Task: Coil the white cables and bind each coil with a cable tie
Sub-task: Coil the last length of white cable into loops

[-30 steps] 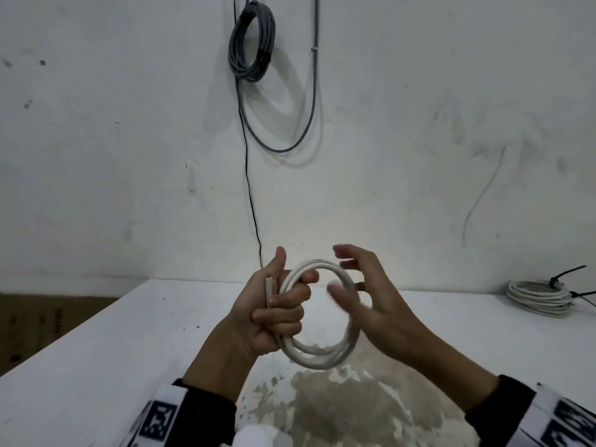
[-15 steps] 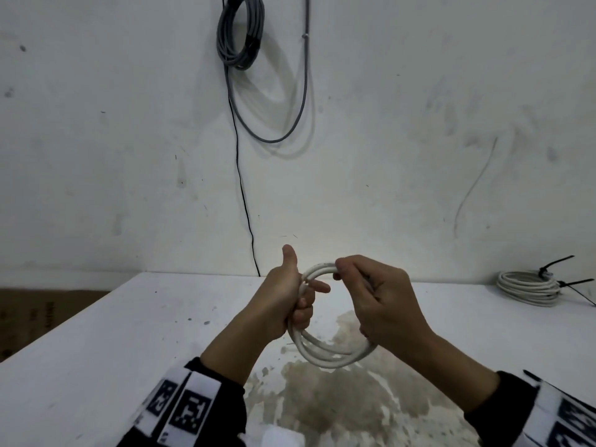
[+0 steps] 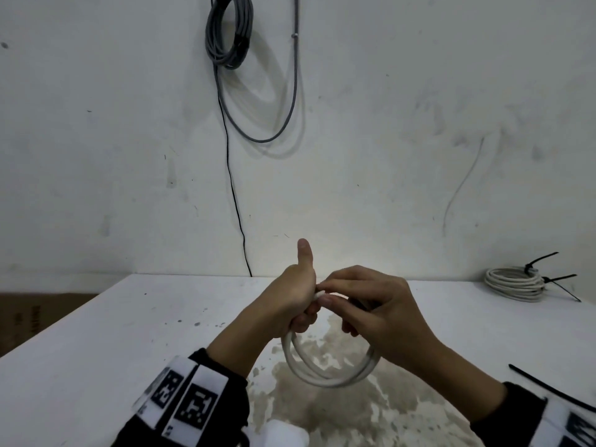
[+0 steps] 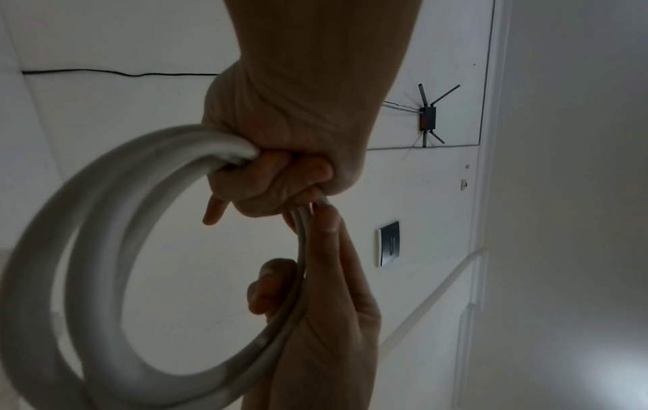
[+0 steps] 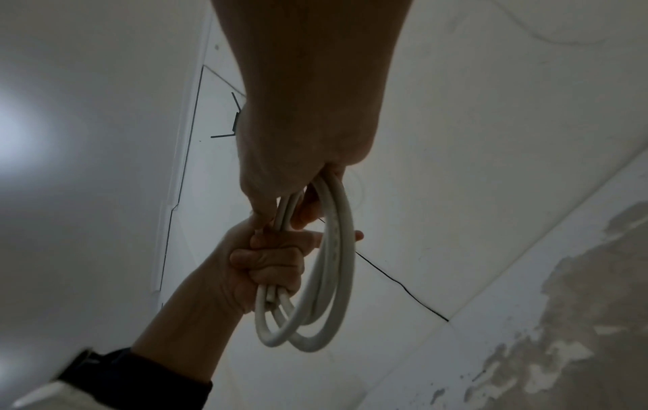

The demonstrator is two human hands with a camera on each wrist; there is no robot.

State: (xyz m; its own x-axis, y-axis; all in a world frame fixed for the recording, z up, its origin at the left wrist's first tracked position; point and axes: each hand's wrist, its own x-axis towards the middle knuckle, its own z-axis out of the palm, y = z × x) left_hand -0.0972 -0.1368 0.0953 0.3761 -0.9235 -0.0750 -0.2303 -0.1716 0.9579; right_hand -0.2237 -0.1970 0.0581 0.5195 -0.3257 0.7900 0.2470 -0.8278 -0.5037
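A white cable coil (image 3: 325, 371) of a few loops hangs above the table (image 3: 96, 343), held in both hands. My left hand (image 3: 298, 300) grips one side of the coil (image 4: 105, 249) in a fist, thumb pointing up. My right hand (image 3: 364, 304) pinches the top strands of the coil (image 5: 329, 263) right beside the left fist, fingers curled over the cable. A loose black cable tie (image 3: 548, 387) lies on the table at the right, beside my right sleeve.
A bound white coil (image 3: 514, 283) with black tie tails lies at the far right of the table. A grey cable bundle (image 3: 229, 30) hangs on the wall above. A worn brown patch (image 3: 338, 411) marks the tabletop under the hands.
The right hand, open beside the coil a second ago, has closed onto the top strands next to the left fist. The left thumb has lifted straight up.
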